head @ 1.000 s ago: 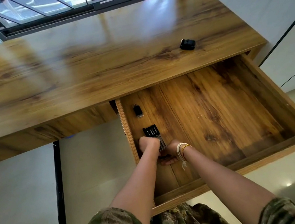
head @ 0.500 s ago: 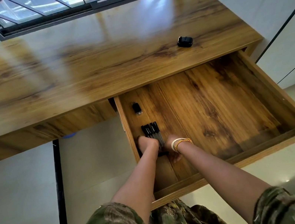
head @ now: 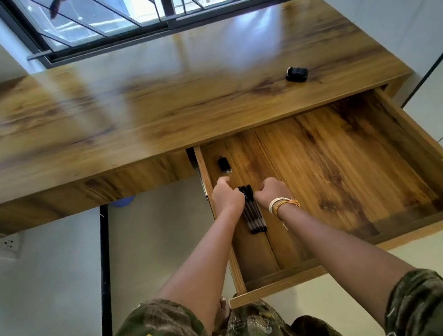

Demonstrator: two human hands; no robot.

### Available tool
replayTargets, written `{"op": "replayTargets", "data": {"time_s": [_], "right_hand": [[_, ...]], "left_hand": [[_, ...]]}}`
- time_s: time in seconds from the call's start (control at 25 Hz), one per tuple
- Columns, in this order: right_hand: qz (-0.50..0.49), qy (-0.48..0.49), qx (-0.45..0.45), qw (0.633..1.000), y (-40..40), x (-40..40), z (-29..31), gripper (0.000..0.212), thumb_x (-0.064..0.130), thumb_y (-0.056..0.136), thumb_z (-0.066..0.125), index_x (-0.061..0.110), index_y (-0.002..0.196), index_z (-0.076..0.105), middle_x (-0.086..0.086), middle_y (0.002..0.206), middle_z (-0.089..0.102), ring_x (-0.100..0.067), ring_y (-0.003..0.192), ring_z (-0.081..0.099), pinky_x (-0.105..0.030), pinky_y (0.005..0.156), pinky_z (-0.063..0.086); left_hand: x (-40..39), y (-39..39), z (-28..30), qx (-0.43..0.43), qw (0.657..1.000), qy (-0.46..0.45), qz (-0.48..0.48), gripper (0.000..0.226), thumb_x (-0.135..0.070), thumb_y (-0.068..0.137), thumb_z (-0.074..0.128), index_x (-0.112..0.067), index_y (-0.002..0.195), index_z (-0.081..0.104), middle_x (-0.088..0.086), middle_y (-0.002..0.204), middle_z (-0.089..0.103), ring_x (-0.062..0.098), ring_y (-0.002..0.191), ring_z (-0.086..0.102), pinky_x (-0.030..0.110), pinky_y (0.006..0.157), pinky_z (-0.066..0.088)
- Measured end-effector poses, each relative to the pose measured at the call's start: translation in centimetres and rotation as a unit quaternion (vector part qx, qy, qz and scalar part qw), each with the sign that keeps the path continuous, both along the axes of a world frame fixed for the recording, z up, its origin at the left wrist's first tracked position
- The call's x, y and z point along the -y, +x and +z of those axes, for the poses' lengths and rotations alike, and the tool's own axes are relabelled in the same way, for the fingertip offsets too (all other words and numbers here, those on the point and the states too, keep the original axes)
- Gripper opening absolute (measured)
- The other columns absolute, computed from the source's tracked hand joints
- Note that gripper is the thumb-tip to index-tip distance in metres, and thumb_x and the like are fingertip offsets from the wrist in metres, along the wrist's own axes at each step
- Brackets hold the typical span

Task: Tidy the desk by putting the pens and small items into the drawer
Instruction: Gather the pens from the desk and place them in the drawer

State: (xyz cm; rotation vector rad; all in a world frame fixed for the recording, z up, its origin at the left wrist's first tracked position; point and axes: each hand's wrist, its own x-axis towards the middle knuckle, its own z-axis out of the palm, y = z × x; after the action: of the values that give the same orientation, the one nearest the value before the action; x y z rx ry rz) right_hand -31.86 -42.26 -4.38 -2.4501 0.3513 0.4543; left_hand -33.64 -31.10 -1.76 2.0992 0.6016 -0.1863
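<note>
Hands shifted forward, flanking pens, drawer

Both arms extended; left hand and right hand loosely curled, close together.

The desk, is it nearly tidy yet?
Nearly. A small black clip already lies in the open wooden drawer. The left hand and right hand are lining up the black pens there. One small black gadget remains on the desktop.

Head cam looks steeply down at desk; drawer close below.
</note>
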Motion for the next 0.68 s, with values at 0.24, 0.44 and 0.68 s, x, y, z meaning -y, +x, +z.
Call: {"op": "replayTargets", "data": {"time_s": [0.24, 0.44, 0.68], "right_hand": [[-0.006, 0.031, 0.131, 0.991, 3.4, -4.8, 3.0, 0.012, 0.021, 0.085, 0.06, 0.01, 0.08, 0.065, -0.004, 0.074, 0.066, -0.023, 0.072, 0.065, -0.026, 0.056, 0.046], [-0.02, 0.034, 0.181, 0.983, 6.2, -10.7, 4.1, 0.013, 0.021, 0.086, 0.06, 0.013, 0.077, 0.063, -0.006, 0.075, 0.069, -0.024, 0.069, 0.064, -0.027, 0.057, 0.048], [-0.027, -0.002, 0.214, 0.977, 11.3, -18.2, 4.7, 0.011, 0.023, 0.085, 0.06, 0.014, 0.08, 0.064, -0.006, 0.077, 0.072, -0.027, 0.073, 0.067, -0.027, 0.061, 0.046]], "left_hand": [[-5.8, 3.0, 3.2, 0.16, 0.977, 0.116, -0.076, 0.035, -0.006, 0.094, 0.053, -0.006, 0.129, 0.055, 0.012, 0.126, 0.06, 0.024, 0.119, 0.056, 0.026, 0.098, 0.044], [-12.8, 6.6, 4.0, 0.173, 0.961, 0.189, -0.103, 0.038, -0.009, 0.093, 0.052, -0.005, 0.131, 0.054, 0.013, 0.132, 0.058, 0.025, 0.121, 0.056, 0.03, 0.102, 0.045], [-20.5, 12.7, 3.8, 0.131, 0.961, 0.203, -0.131, 0.043, -0.018, 0.096, 0.052, -0.005, 0.137, 0.047, 0.015, 0.14, 0.052, 0.027, 0.127, 0.051, 0.039, 0.106, 0.043]]}}
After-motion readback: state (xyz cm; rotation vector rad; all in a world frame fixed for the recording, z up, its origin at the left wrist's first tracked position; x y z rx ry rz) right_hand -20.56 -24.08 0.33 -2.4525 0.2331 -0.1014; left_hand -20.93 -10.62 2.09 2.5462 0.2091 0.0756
